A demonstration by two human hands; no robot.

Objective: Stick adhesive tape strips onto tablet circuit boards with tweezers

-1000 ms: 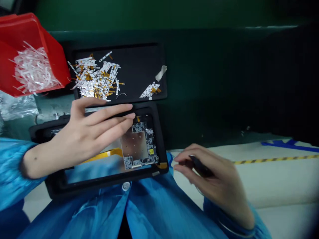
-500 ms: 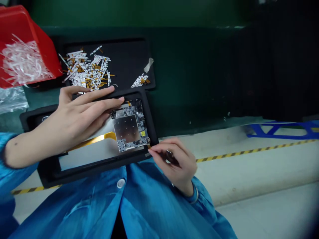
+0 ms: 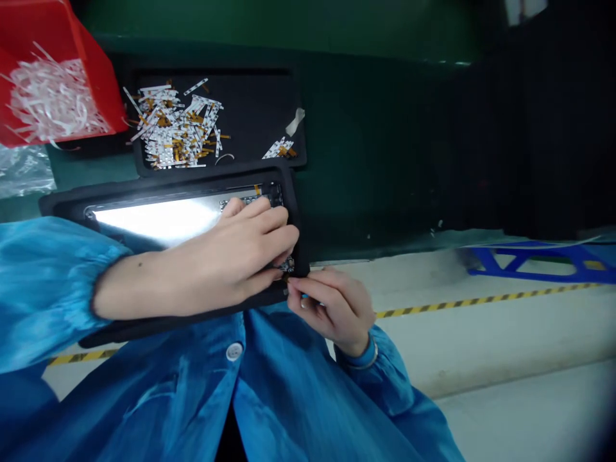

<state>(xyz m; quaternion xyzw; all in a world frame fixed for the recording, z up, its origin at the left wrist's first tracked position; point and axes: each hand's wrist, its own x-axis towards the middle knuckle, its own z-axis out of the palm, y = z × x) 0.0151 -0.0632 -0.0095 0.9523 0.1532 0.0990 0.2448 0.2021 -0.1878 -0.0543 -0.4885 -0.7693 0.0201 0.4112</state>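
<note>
A tablet-like device with a bright metal back (image 3: 161, 218) lies face down in a black foam tray (image 3: 293, 212). My left hand (image 3: 245, 256) lies over the right end of the device and hides most of its circuit board (image 3: 290, 264). Its fingers are curled, with thumb and forefinger close together near the board's lower right corner; what is between them is hidden. At that same corner my right hand (image 3: 334, 305) has its fingertips pinched together, and whatever they grip is too small to make out. A short orange ribbon (image 3: 257, 190) shows at the device's upper edge.
Behind the foam tray, a second black tray (image 3: 255, 96) holds a heap of white strips with orange tails (image 3: 180, 128) and a smaller group (image 3: 279, 149). A red bin (image 3: 101, 83) of white shreds stands at upper left, above a clear plastic bag (image 3: 26, 172).
My left hand has moved right, from lying stretched along the device to curling over the circuit board beside my right hand. My right hand stays pinched at the corner. The view has shifted slightly.
</note>
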